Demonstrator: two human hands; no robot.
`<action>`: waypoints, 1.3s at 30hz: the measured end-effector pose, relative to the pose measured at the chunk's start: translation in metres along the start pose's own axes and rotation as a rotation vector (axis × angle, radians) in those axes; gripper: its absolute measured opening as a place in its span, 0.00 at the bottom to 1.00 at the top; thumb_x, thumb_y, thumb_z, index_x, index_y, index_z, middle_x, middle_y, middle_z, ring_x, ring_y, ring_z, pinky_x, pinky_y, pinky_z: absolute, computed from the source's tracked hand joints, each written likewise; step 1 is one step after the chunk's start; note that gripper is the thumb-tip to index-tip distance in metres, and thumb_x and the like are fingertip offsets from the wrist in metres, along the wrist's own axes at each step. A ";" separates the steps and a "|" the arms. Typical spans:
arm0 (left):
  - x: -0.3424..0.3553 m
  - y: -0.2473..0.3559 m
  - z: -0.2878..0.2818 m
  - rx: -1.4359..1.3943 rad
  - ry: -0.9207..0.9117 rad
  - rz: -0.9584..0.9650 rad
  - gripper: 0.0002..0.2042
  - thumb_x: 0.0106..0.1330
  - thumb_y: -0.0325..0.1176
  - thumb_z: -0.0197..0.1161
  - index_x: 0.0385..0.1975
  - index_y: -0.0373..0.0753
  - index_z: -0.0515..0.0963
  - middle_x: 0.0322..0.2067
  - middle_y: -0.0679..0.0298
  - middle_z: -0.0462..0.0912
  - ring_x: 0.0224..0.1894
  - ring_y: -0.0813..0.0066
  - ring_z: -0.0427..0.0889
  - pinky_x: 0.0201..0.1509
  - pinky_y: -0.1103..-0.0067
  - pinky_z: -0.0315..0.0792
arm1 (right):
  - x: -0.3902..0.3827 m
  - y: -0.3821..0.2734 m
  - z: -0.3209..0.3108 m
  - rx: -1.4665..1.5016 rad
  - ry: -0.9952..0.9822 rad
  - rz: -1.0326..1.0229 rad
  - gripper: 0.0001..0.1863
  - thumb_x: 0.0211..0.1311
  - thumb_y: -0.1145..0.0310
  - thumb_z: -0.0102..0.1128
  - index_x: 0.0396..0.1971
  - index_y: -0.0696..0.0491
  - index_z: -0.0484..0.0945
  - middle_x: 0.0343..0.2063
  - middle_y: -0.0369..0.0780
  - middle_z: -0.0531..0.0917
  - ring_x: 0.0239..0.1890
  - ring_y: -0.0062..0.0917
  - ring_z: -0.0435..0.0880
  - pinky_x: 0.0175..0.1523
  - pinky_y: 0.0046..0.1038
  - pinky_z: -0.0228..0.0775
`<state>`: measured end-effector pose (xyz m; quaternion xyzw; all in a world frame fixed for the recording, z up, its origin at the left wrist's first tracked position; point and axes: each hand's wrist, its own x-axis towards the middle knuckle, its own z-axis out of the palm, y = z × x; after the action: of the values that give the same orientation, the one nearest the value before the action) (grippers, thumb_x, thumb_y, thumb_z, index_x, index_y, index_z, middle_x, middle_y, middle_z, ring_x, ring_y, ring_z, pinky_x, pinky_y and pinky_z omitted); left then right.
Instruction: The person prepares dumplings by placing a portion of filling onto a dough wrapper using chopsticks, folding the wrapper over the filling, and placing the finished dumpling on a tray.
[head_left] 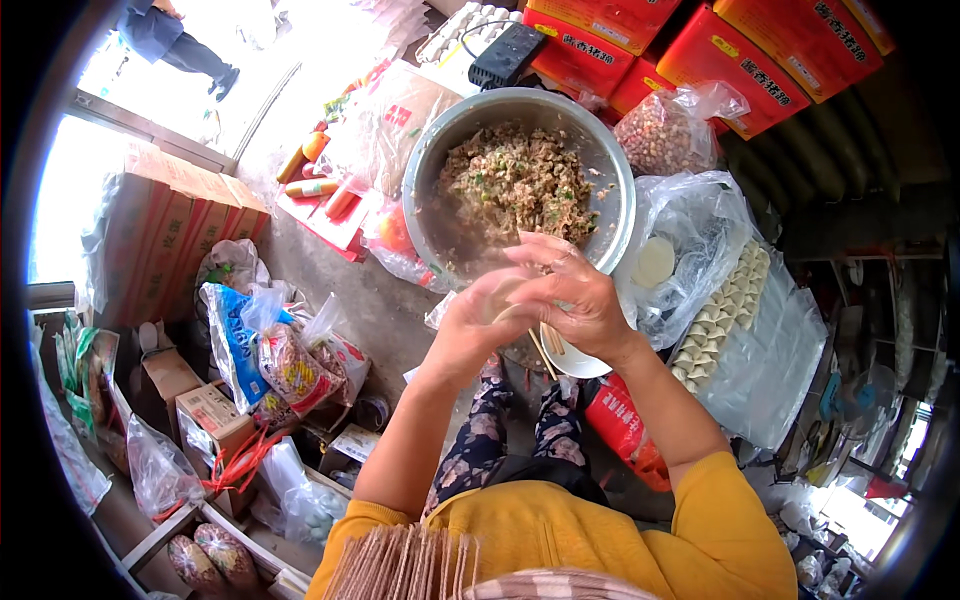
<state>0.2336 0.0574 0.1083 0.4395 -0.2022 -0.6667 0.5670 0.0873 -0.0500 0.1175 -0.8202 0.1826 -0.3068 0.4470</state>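
In front of my chest, my left hand [478, 325] and my right hand [580, 305] meet over the near rim of a large metal bowl [421, 205]. Their fingers curl together around a pale, thin dumpling wrapper [497, 298], partly hidden by them. Minced filling [520, 180] with green bits lies in the bowl. Beneath my right hand is a white bowl [582, 364] with wooden chopsticks [545, 348] beside it. To the right, round dumpling wrappers [655, 262] sit on clear plastic. Folded dumplings [722, 312] stand in rows on a plastic-covered tray [775, 345].
Red cartons [740, 75] and a bag of peanuts [665, 135] stand beyond the bowl. Cardboard boxes [165, 235] and packed bags [285, 345] line the left side. A red bag [625, 425] lies near my right leg. Another person [170, 45] stands at the far left doorway.
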 end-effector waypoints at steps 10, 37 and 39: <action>0.001 -0.005 0.011 0.295 -0.038 0.040 0.21 0.60 0.20 0.63 0.55 0.32 0.72 0.47 0.65 0.80 0.50 0.79 0.77 0.55 0.81 0.71 | -0.009 -0.004 -0.006 0.054 0.035 0.054 0.06 0.50 0.76 0.68 0.30 0.54 0.83 0.49 0.43 0.82 0.62 0.40 0.71 0.63 0.38 0.64; -0.015 -0.077 0.159 0.122 -0.202 0.309 0.21 0.68 0.35 0.57 0.56 0.30 0.66 0.45 0.61 0.76 0.45 0.76 0.75 0.49 0.77 0.70 | -0.118 -0.048 -0.115 -0.079 0.237 0.083 0.18 0.66 0.62 0.52 0.51 0.54 0.77 0.56 0.48 0.75 0.56 0.43 0.76 0.65 0.50 0.57; -0.013 -0.076 0.177 0.248 -0.170 0.359 0.20 0.67 0.38 0.54 0.53 0.30 0.68 0.39 0.58 0.78 0.40 0.72 0.77 0.44 0.76 0.70 | -0.133 -0.052 -0.130 -0.073 0.225 0.111 0.19 0.67 0.60 0.52 0.53 0.53 0.76 0.57 0.48 0.74 0.58 0.43 0.75 0.65 0.51 0.56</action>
<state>0.0451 0.0498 0.1483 0.4050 -0.4046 -0.5597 0.5992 -0.0972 -0.0270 0.1702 -0.7849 0.2877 -0.3649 0.4099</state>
